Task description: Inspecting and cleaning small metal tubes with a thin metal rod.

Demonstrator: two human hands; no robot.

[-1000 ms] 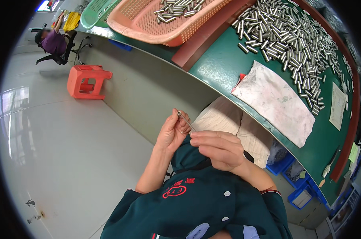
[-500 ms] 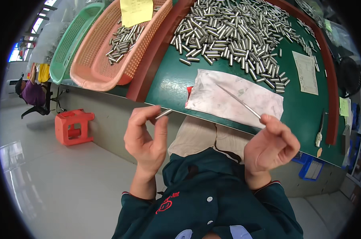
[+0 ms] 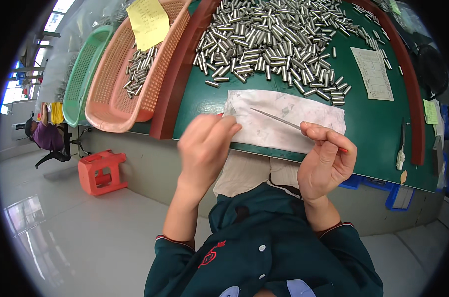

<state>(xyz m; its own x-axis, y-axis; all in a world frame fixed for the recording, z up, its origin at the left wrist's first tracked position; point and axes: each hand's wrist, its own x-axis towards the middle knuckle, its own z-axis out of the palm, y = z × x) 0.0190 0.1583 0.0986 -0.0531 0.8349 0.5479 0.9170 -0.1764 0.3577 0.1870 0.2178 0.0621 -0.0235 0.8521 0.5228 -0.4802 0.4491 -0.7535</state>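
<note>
My right hand (image 3: 327, 166) is closed round a slim, tapered needle file (image 3: 279, 119). The file's point reaches left over the whitish, stained cloth (image 3: 289, 131), and a bit of red shows at its other end by my fingers. My left hand (image 3: 204, 148) is at the cloth's left end, back of the hand up, fingers bent and smeared by motion. Whether anything is between those fingers is hidden. Beyond the cloth, a large heap of short, shiny metal pins (image 3: 269, 44) covers the green tabletop (image 3: 194, 101).
On the left, a pink basket (image 3: 98, 106) holds more pins and a yellow note (image 3: 148, 22). Beside it are a green basket (image 3: 76, 94) and a red stool (image 3: 103, 173). Brown rails (image 3: 172, 74) edge the tabletop. A paper slip (image 3: 373, 74) and a brush-like tool (image 3: 400, 153) lie right.
My left hand, which pinched a metal pin, has swung up and right towards the cloth and turned over; the pin no longer shows. The file has tilted flatter in my right hand.
</note>
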